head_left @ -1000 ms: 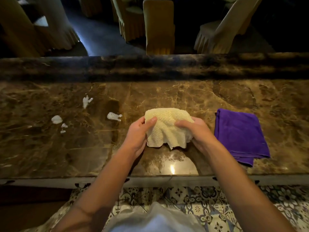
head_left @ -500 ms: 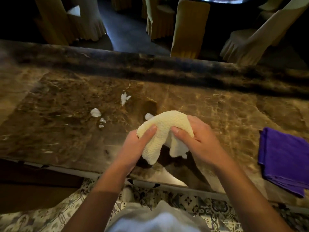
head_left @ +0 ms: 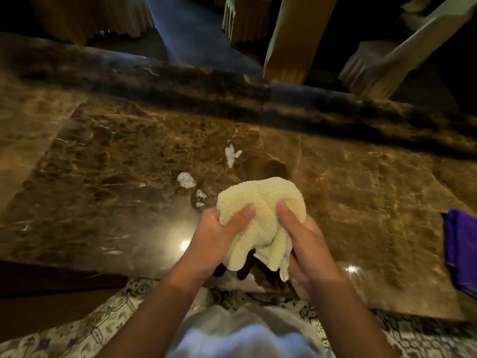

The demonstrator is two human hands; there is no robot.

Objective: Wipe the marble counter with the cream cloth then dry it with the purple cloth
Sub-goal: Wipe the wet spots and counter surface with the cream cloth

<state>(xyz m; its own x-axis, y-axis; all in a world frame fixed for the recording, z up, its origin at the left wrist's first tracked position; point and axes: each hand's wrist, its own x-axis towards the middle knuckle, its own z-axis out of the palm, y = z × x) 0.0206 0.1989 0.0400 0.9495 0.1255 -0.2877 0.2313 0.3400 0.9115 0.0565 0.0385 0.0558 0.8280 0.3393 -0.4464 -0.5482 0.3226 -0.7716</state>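
Bunching cream cloth (head_left: 260, 202) between left hand (head_left: 219, 236) and right hand (head_left: 304, 241) above marble counter (head_left: 103, 177).

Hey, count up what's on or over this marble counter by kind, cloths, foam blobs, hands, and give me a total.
Cloths: 2, the cream cloth held in both hands, the purple cloth lying at the right edge.
Foam blobs: 4 on the marble counter, at and.
Hands: 2, left hand, right hand.
Total: 8

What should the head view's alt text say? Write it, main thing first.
Two hands, left hand and right hand, bunch a cream cloth above a brown marble counter. White foam blobs sit beyond it; a purple cloth lies at the right edge.
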